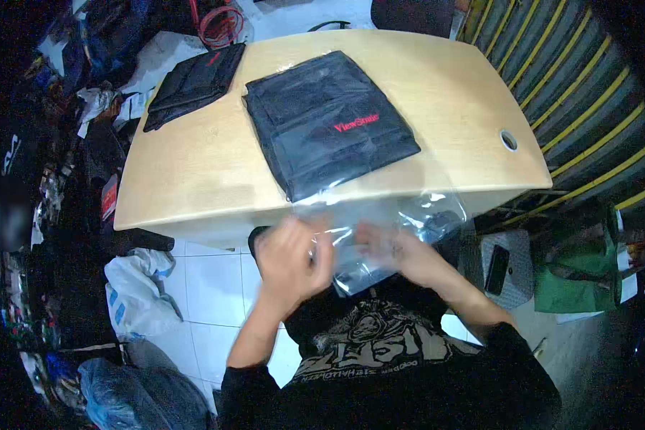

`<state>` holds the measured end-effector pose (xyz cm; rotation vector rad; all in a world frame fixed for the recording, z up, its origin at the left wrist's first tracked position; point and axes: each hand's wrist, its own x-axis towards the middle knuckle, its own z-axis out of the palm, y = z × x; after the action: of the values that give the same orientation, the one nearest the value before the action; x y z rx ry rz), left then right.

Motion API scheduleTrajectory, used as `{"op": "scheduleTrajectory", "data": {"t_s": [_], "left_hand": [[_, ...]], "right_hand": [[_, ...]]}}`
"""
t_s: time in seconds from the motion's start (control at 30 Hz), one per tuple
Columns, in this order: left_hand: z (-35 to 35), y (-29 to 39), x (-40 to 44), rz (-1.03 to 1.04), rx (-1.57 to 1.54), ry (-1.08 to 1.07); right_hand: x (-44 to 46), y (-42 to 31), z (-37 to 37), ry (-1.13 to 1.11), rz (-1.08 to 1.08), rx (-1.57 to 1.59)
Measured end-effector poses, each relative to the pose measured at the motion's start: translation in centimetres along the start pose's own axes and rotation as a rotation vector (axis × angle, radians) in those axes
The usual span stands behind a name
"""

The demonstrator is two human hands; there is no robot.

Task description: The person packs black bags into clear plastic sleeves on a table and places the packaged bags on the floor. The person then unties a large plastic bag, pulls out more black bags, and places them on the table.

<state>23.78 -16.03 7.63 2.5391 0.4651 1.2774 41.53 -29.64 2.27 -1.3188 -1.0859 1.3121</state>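
Observation:
My left hand (pixel 294 259) is curled closed on the left side of a clear plastic bag (pixel 433 218), just in front of the table's near edge. The bag is crinkled and shiny. My right hand (pixel 398 254) is at the bag too, its fingers pointing left; blur and glare on the plastic hide how they are closed. Beyond the bag, a folded black fabric item (pixel 315 136) with red "ViewSonic" lettering lies on the table, its near edge close to the plastic.
The pale wooden table (pixel 473 122) has a curved edge and a cable hole (pixel 508 140). Another folded black item (pixel 197 82) lies at its far left. A green bag (pixel 577 279) and a phone (pixel 497 269) are at the right. A white sack (pixel 140 294) is on the floor.

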Motion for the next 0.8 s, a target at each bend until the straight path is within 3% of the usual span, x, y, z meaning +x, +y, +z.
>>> {"op": "scheduleTrajectory", "data": {"t_s": [0.03,0.1,0.2,0.23,0.27,0.3,0.33,0.37,0.4,0.43,0.5,0.67,0.8], "left_hand": [[-0.3,-1.0,2.5,-0.130,-0.004,0.059],[0.5,-4.6,7.7,-0.255,0.056,0.136],[5.2,-14.0,14.9,-0.124,0.277,0.115],[7.1,-15.6,16.7,-0.252,0.367,0.018],[8.5,-16.8,18.0,-0.380,0.456,-0.072],[10.0,-17.9,18.3,-0.405,0.517,-0.100],[11.5,-19.1,18.3,-0.422,0.579,-0.132],[12.4,-20.0,18.3,-0.434,0.642,-0.161],[13.1,-20.1,18.0,-0.609,0.570,-0.263],[14.1,-21.1,17.5,-0.657,0.595,-0.341],[14.6,-21.5,15.9,-0.643,0.597,-0.301],[15.2,-21.7,14.9,-0.550,0.635,-0.213],[14.6,-21.0,15.6,-0.635,0.607,-0.319]], "right_hand": [[-1.7,-1.1,-0.7,-0.305,0.019,-0.370],[-2.5,-7.4,-2.1,-0.930,0.044,-0.495],[5.0,-14.2,-6.2,-0.339,-0.947,-0.983],[8.9,-15.7,-6.4,-0.048,-0.310,-0.327],[15.3,-15.1,-9.9,0.212,-0.565,-1.005],[20.0,-14.7,-11.8,0.318,-0.571,-1.131],[25.4,-13.4,-14.1,0.394,-0.714,-1.165],[29.7,-11.9,-15.8,0.440,-0.658,-1.276],[31.4,-10.5,-15.8,0.527,-0.471,-1.464],[32.6,-10.0,-16.2,0.514,-0.363,-1.482],[32.8,-7.5,-16.1,0.468,-0.112,-1.494],[33.0,-5.0,-17.3,0.458,-0.197,-1.340],[33.7,-4.7,-17.6,0.448,-0.166,-1.322]]}}
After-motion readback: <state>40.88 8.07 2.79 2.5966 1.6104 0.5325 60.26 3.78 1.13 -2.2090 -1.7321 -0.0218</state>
